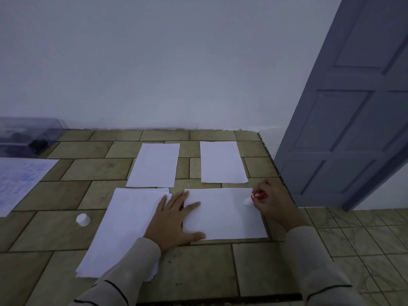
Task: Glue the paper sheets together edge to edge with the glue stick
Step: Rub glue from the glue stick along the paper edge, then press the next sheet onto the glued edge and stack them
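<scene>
Head view: matte tan tiled top (198, 268). Flat white rectangular sheet (227, 217) at near right. Left hand (174, 219), fingers straight and spread, presses its left edge, beside the paper stack (123, 228). Right hand (276, 202) curls round the red glue stick (257, 197), white tip at the sheet's right edge

The left hand (174, 219) lies flat, palm down, near the middle of the tabletop (198, 268), fingers straight and spread, thumb out to the right. The right hand (274, 205), close to the tabletop's right edge, curls its fingers round the glue stick (258, 196). Ribbed cream sleeves (141, 257) cover both wrists
</scene>
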